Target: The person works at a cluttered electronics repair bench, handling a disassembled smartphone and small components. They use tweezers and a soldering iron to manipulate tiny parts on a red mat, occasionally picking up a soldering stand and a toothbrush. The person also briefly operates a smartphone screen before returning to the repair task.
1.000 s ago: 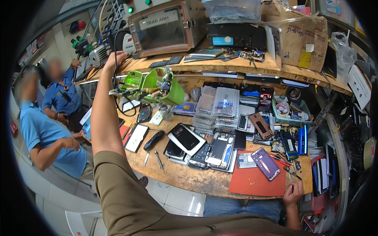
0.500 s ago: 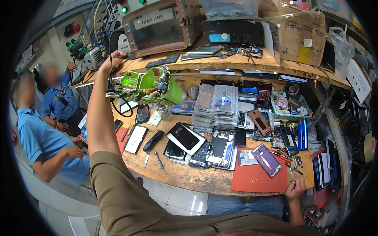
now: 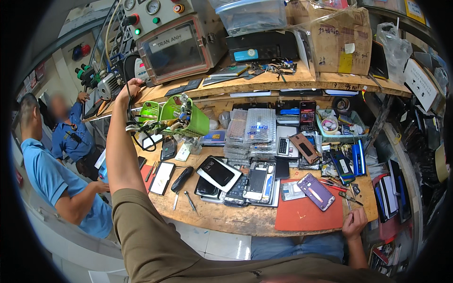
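My left hand [image 3: 133, 88] is stretched out to the front edge of the upper wooden shelf, beside a white unit with a red display [image 3: 140, 69]. Its fingers are closed, and what they hold, if anything, is hidden. Below that wrist hangs a green basket [image 3: 197, 118] of tools and cables. At the bench's front right edge rests my right hand [image 3: 355, 224], fingers curled in with nothing showing in them. Just left of it, a purple phone frame [image 3: 316, 192] lies on an orange-red mat [image 3: 302, 219]. Tweezers and small tools [image 3: 350, 198] lie just beyond the right hand.
A chamber with a clear door [image 3: 173, 47] stands on the shelf. Phones [image 3: 218, 171], bubble-wrapped packs [image 3: 259, 126], a black-handled knife [image 3: 182, 179] and a teal basket [image 3: 342, 134] crowd the bench. Two people [image 3: 61, 188] stand at the left.
The whole view has shifted, so the shelf sits further left. My left hand stays at the shelf edge and my right hand at the bench edge. The nearer person at left has turned and lowered an arm.
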